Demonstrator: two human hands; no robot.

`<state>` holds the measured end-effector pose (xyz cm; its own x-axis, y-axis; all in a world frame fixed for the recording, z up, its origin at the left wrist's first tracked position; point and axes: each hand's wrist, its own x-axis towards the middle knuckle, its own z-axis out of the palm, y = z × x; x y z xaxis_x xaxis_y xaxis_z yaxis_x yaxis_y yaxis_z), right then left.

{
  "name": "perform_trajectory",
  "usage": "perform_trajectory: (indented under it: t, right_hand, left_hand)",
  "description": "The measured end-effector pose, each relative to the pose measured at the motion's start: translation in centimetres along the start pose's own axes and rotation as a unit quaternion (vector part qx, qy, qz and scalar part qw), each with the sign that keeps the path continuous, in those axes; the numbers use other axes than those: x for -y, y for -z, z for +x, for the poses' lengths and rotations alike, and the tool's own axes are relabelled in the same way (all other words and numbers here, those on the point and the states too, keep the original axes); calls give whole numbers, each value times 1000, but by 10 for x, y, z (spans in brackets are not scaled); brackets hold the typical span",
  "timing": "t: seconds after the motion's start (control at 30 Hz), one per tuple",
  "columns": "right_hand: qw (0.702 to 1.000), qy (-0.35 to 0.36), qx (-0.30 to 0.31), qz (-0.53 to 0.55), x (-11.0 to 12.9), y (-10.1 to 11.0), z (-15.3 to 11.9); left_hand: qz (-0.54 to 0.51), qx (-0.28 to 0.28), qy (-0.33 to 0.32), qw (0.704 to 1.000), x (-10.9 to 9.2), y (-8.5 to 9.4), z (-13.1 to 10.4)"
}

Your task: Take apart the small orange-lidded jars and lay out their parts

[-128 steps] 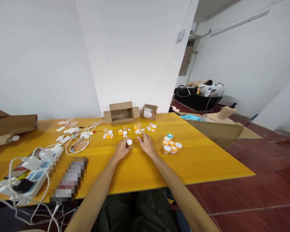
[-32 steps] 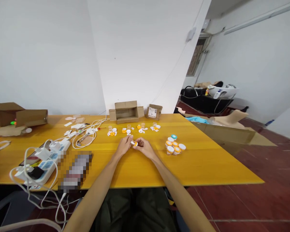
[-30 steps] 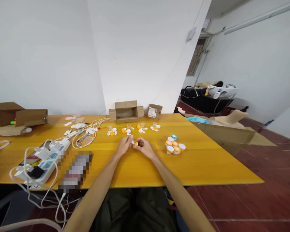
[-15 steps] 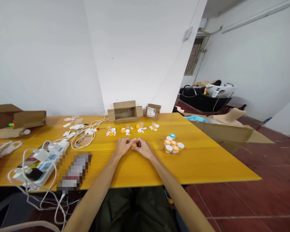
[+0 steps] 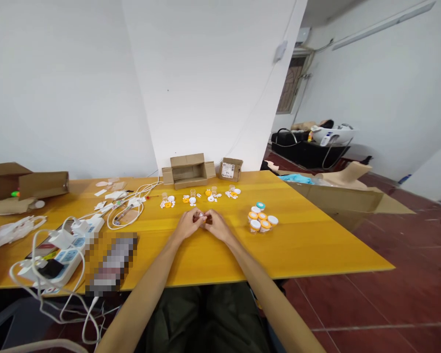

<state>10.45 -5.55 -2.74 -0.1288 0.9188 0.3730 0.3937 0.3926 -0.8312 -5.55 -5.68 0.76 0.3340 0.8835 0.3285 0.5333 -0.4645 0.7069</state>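
My left hand (image 5: 188, 225) and my right hand (image 5: 216, 226) meet above the middle of the table, fingers closed together around a small jar (image 5: 201, 215). Clear plastic and a bit of orange show between the fingertips; most of it is hidden. Beyond the hands lie several small groups of parts, with orange rings (image 5: 168, 205), white lids (image 5: 192, 200), clear cups (image 5: 214, 189) and small white pieces (image 5: 228, 194). To the right of my right hand several lidded jars (image 5: 262, 216) stand in a cluster, with orange, white and teal lids.
Two open cardboard boxes, one larger (image 5: 188, 172) and one smaller (image 5: 231, 169), stand at the table's back edge. On the left are a power strip (image 5: 71, 255) with white cables, a pixelated phone (image 5: 112, 264), a plastic bag (image 5: 12, 233) and another cardboard box (image 5: 44, 184).
Both hands stay together, but the fingers have shifted and clear plastic now shows between them. Another person's hand at the far left has left the view, and the plastic bag lies spread out.
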Motion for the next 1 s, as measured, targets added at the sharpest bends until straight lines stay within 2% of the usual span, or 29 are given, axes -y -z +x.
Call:
perform_trajectory:
  t: [0.2, 0.43, 0.57, 0.67, 0.77, 0.83, 1.0]
  right_hand:
    - [996, 45, 10, -73, 7, -1, -4]
    - [985, 58, 13, -161, 13, 2, -6]
    - [963, 81, 11, -256, 17, 6, -16]
    - [932, 129, -8, -338, 17, 13, -28]
    - [890, 163, -17, -425, 14, 27, -34]
    - [868, 157, -20, -471, 11, 40, -33]
    - [840, 60, -29, -539, 1, 88, -18]
  left_hand:
    - [45, -49, -26, 997, -3, 0, 2]
    - [20, -9, -17, 1000, -7, -2, 0]
    - [12, -17, -1, 1000, -6, -5, 1]
    - [9, -30, 8, 999, -5, -7, 2]
    - [3, -32, 16, 999, -4, -8, 2]
    - [-2, -32, 21, 999, -3, -8, 1]
    - [-24, -33, 31, 999, -3, -8, 0]
